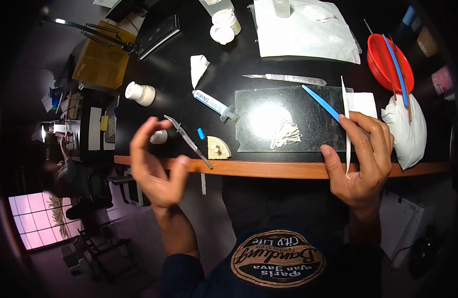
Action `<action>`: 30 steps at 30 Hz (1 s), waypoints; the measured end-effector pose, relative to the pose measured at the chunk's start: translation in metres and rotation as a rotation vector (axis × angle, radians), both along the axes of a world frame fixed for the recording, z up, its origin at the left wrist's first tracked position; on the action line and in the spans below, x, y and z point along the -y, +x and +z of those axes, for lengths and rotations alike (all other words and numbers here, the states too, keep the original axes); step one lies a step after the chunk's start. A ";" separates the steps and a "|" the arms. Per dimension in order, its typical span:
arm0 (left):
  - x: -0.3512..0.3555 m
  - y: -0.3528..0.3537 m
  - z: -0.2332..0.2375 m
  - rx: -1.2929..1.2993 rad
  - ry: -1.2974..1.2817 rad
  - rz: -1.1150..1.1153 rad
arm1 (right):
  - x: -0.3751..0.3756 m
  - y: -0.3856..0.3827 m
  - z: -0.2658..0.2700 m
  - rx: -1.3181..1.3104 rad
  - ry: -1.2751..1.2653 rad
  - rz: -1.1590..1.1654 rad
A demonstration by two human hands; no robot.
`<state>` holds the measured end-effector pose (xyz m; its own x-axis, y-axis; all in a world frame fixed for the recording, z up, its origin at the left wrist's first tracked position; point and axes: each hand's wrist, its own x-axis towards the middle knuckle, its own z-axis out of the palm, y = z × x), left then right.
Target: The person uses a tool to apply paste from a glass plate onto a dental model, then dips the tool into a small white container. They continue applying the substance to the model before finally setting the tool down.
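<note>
My left hand (159, 171) is raised over the wooden table edge, fingers apart with nothing in them. Beside it on the table lie tweezers (188, 140), a small blue cap (201, 134) and a ribbed beige wedge-shaped block (218, 148) bearing a small pale piece. Over the right of the glass plate (253, 119) is my right hand (365, 159), thumb and index finger apart. Its index fingertip is at the end of a blue pointed stick (320, 102). A slim white tool (345, 104) runs through the gap between thumb and fingers. Pale shavings (286, 134) are heaped on the plate.
Behind the plate lies a scalpel (288, 78). A firing paste syringe (209, 102), crumpled tissue (198, 68) and small jar (140, 93) stand left. A red bowl (375, 62) with long sticks and a white bag (410, 131) are at right. White sheeting (308, 42) lies behind.
</note>
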<state>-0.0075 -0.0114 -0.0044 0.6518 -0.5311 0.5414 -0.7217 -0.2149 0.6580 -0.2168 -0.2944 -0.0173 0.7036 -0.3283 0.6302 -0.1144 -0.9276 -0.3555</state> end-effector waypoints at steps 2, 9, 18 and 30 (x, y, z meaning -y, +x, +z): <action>0.015 -0.020 -0.008 0.015 0.116 -0.029 | -0.001 -0.002 0.001 -0.021 0.037 0.019; 0.030 -0.030 -0.020 0.022 0.160 0.045 | 0.003 -0.008 -0.001 -0.015 0.083 0.031; 0.029 -0.032 -0.017 0.002 0.275 0.026 | 0.005 -0.012 -0.001 -0.036 0.066 0.081; 0.029 -0.028 -0.022 0.022 0.220 0.052 | 0.002 -0.011 -0.001 0.056 0.068 0.100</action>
